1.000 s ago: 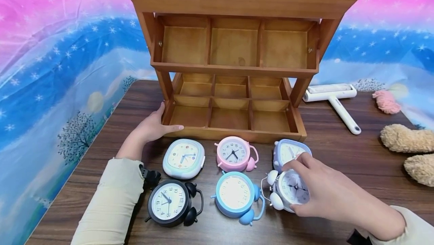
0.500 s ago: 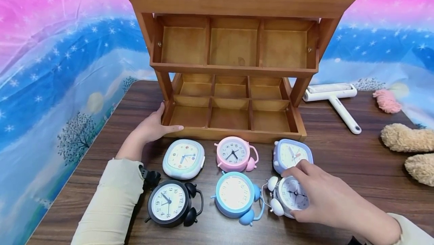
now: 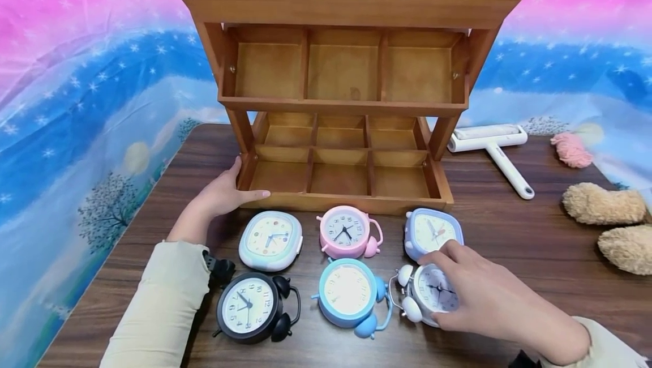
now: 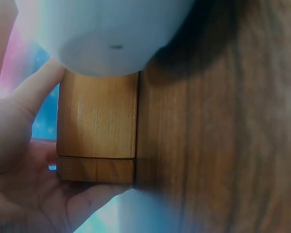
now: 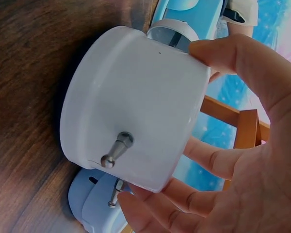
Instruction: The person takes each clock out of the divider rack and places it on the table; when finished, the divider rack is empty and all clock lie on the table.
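Note:
My right hand (image 3: 484, 294) holds a white twin-bell alarm clock (image 3: 438, 289) by its rim, thumb on the near side and fingers on the far side. In the right wrist view, the thumb and fingertips press on the white casing (image 5: 136, 111), and a metal foot sticks out of it. My left hand (image 3: 219, 195) grips the lower left corner of a wooden tiered shelf (image 3: 326, 201), thumb along the front edge. A lavender clock (image 3: 433, 232) stands just beyond the white one. The blue alarm clock (image 3: 348, 291) is beside its bells.
Pink (image 3: 345, 231), black (image 3: 248, 306) and pale blue-and-white (image 3: 270, 240) clocks lie face up before the shelf. To the right are a white lint roller (image 3: 501, 155), a pink fluffy piece (image 3: 570, 150) and tan plush pieces (image 3: 603, 204). A patterned cloth (image 3: 91, 102) hangs behind.
The white clock has shifted slightly toward me in my right hand, uncovering more of the lavender clock's face. My left hand stays at the shelf corner. The head view has turned slightly right.

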`<move>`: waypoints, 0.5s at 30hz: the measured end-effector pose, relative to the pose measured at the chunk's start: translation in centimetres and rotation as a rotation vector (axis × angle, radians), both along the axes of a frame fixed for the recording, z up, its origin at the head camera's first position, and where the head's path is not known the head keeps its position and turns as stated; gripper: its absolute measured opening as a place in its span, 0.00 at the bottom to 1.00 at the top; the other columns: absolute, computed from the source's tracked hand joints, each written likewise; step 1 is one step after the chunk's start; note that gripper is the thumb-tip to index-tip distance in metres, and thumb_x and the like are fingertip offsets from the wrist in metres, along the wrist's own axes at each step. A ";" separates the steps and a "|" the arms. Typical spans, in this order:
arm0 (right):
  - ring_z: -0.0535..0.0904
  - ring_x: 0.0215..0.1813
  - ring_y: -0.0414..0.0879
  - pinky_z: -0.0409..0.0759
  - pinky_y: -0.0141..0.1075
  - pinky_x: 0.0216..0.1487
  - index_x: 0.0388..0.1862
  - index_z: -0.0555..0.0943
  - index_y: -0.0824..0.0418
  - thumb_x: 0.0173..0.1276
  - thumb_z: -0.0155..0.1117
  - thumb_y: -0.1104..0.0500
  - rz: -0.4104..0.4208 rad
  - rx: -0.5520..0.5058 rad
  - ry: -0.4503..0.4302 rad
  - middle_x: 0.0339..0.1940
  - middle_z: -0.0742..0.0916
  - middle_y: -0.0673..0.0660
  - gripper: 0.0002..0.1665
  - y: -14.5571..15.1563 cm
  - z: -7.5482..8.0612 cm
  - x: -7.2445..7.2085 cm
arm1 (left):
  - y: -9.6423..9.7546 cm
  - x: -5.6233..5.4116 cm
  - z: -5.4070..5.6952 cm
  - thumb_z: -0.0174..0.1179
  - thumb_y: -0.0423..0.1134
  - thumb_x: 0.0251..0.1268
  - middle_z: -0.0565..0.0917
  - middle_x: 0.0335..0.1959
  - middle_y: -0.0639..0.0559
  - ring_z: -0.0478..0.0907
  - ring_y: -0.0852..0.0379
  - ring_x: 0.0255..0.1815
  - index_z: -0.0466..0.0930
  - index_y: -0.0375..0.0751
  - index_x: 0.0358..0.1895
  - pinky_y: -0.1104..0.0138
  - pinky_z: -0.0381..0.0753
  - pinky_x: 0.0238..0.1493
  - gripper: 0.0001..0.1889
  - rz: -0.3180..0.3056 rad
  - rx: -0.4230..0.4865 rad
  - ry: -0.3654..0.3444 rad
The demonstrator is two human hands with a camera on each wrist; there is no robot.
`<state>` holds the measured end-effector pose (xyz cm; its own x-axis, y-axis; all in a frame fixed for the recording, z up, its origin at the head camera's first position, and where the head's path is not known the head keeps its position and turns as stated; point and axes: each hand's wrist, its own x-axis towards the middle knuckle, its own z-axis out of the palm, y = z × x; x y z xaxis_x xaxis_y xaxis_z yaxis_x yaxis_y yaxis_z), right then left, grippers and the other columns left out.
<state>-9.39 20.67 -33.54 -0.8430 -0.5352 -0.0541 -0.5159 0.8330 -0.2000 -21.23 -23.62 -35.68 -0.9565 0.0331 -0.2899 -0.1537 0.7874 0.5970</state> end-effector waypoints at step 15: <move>0.77 0.60 0.58 0.77 0.59 0.52 0.67 0.76 0.44 0.58 0.57 0.20 -0.023 -0.089 0.004 0.63 0.78 0.57 0.45 -2.2 0.5 -0.9 | -3.1 2.8 1.0 0.56 0.71 0.62 0.30 0.77 0.26 0.31 0.22 0.75 0.16 0.43 0.77 0.29 0.44 0.67 0.64 -0.036 -0.036 0.023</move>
